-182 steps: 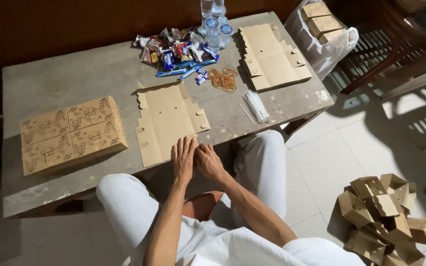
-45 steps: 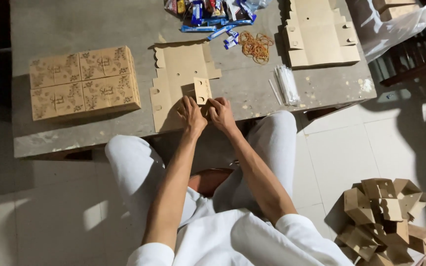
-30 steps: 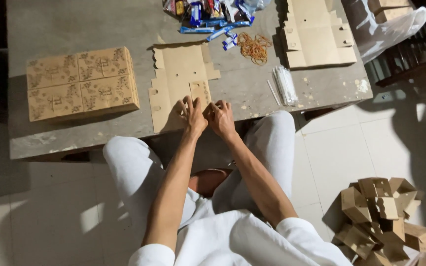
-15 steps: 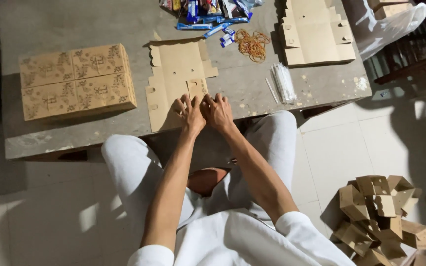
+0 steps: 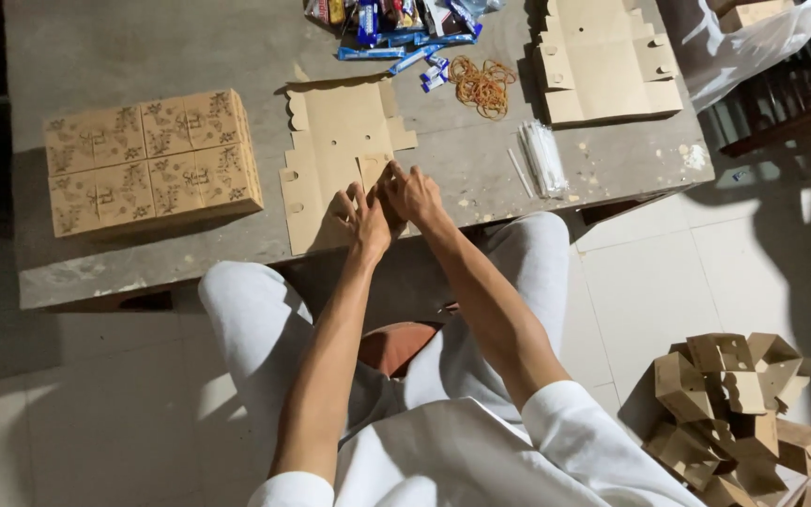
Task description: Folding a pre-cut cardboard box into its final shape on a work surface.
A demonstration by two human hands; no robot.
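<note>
A stack of flat die-cut cardboard box blanks (image 5: 335, 141) lies on the grey table (image 5: 124, 47) in front of me. My left hand (image 5: 360, 218) and my right hand (image 5: 412, 194) rest side by side on the near edge of the top blank. Their fingers pinch and bend a small flap (image 5: 373, 174) of that sheet upward. Both forearms stretch out over my lap in light trousers.
A block of printed, folded boxes (image 5: 147, 160) sits at the table's left. Candy packets (image 5: 396, 23), rubber bands (image 5: 482, 84), clear sleeves (image 5: 544, 155) and a second blank stack (image 5: 603, 56) lie farther back. Assembled boxes (image 5: 743, 413) are heaped on the floor, and a white bag (image 5: 753, 38) stands at right.
My hands moved from my lap up to the blank stack and took hold of a flap. The view has shifted slightly; the hands stay on the same flap.
</note>
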